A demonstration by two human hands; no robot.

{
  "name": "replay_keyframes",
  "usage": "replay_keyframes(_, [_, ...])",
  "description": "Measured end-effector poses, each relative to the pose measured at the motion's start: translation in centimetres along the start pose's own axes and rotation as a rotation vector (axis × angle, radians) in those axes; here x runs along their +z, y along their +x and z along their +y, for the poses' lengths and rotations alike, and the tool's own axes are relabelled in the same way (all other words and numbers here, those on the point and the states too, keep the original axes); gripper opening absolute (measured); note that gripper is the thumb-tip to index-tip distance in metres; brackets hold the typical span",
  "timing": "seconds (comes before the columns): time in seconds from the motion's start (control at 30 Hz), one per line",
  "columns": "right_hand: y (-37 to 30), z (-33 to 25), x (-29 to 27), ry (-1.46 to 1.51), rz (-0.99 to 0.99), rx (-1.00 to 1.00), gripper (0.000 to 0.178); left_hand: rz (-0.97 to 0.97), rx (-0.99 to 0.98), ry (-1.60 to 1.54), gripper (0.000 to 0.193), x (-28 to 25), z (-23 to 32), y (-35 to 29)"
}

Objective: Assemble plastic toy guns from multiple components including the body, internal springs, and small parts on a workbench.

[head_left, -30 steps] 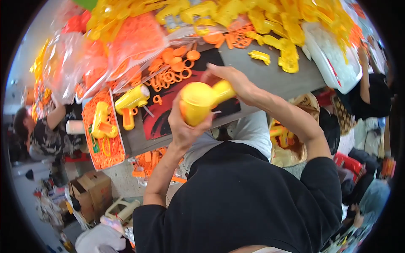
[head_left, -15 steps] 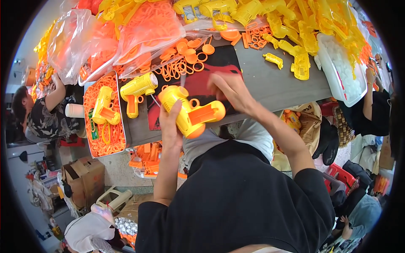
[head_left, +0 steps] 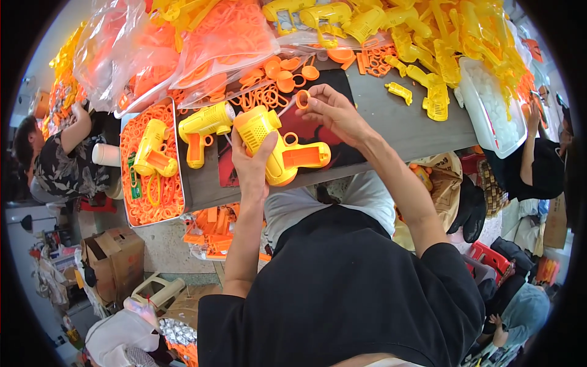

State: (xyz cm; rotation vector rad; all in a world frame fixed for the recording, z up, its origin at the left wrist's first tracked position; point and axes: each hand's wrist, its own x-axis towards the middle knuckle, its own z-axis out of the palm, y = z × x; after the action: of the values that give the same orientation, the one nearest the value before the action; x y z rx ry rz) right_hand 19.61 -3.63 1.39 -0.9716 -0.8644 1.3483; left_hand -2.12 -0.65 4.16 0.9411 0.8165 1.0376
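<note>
My left hand (head_left: 251,164) is wrapped round a yellow plastic toy gun (head_left: 260,128) with an orange ring-shaped trigger, an open battery slot in its handle and a vented barrel. Between the fingertips of my right hand (head_left: 333,114) is a small orange ring (head_left: 298,101), raised a little beyond the toy and apart from it. A second yellow toy gun (head_left: 205,124) lies just left of my left hand, with a pale wire near it. Another toy gun (head_left: 150,145) rests on orange rings in a white-rimmed tray (head_left: 154,222) farther left.
Orange rings and caps (head_left: 269,96) lie loose beyond my hands, beside bulging clear bags (head_left: 223,46). Yellow shell halves (head_left: 434,95) pile up at the far right, next to a white bin (head_left: 498,144) of clear parts. Other people work at both sides.
My right hand, blurred before, now shows an orange ring between its fingertips. The toy gun in my left hand has turned and shifted slightly, its vented end still away from me.
</note>
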Motion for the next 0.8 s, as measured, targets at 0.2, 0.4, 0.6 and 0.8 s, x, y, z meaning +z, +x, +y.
replay_keyframes(0.2, [-2.6,-1.3,0.7,0.402,-0.04,-0.069,0.048,-0.096,0.107,0.165,0.076,1.7,-0.7,0.7])
replay_keyframes(0.4, [-3.5,-1.6,-0.1,0.101,0.065,-0.136,0.041,-0.141,0.237,0.309,0.078,2.5,-0.8,0.5])
replay_keyframes(0.6, [-3.7,-2.5,1.0,-0.376,0.057,-0.28,0.042,-0.295,0.21,0.336,0.074,3.3,-1.3,1.6])
replay_keyframes(0.8, [-5.2,-2.8,2.4,-0.927,0.32,-0.617,0.041,-0.379,0.165,0.152,0.083,5.2,-0.8,2.2])
